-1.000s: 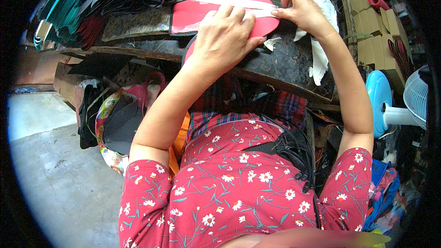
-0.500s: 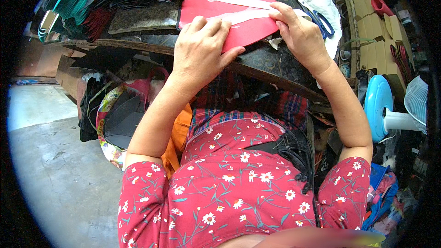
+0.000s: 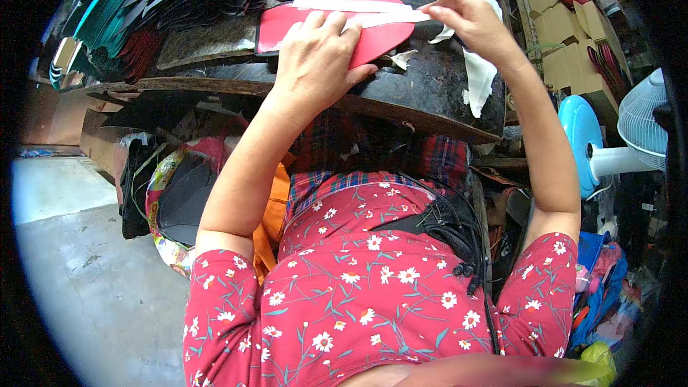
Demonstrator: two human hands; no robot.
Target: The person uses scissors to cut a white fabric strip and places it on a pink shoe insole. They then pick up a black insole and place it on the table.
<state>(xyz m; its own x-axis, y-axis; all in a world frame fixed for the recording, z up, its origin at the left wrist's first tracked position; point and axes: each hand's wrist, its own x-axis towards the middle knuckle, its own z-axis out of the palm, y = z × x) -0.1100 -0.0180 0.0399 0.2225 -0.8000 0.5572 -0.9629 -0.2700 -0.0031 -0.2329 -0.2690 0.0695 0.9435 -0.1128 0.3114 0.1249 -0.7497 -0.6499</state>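
A flat red piece [image 3: 373, 45] with a rounded right end lies at the front edge of the dark worktable. Two white strips [image 3: 344, 5] run across it and meet in a V toward its right tip. My left hand [image 3: 315, 57] is closed on the red piece: bent fingers press on the lower strip, and the thumb rests along the near edge. Beyond the tip, my right hand [image 3: 476, 25] pinches the end of a white strip between thumb and forefinger. A white scrap [image 3: 403, 59] sits just below the tip.
Stacked dark and teal sheets [image 3: 183, 0] stand at the far left, beside a grey stone slab [image 3: 208, 43]. White cloth [image 3: 479, 79] lies under my right hand. Cardboard boxes [image 3: 570, 50] and a blue-and-white fan [image 3: 577, 136] are on the right. A bag [image 3: 161, 179] hangs below the table.
My right hand has moved slightly right and up, off the red piece, still pinching. The scissors' blue handles no longer show. The whole view has shifted a little.
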